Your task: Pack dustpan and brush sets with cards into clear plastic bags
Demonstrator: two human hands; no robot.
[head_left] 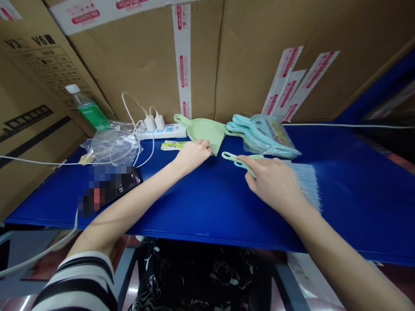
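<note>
My left hand (196, 153) is closed at the near edge of a light green dustpan (205, 129), its fingertips hidden against the pan. The dustpan lies at the back of the blue table, its looped handle pointing left. Under my right hand (275, 179) are small hand brushes, closed in its grip: a green handle loop (229, 156) sticks out to the left with a blue one just below it. Pale blue bristles (309, 181) fan out on the right. Behind that hand lies a stack of light blue dustpans (262, 134), partly in clear plastic, with another green handle poking out.
A white power strip (171, 131) with chargers and cables stands against the cardboard boxes (145, 65). Further left are crumpled clear plastic (113, 144), a bottle of green liquid (94, 114) and a phone (129, 181). A yellow-green label (171, 145) lies beside the dustpan.
</note>
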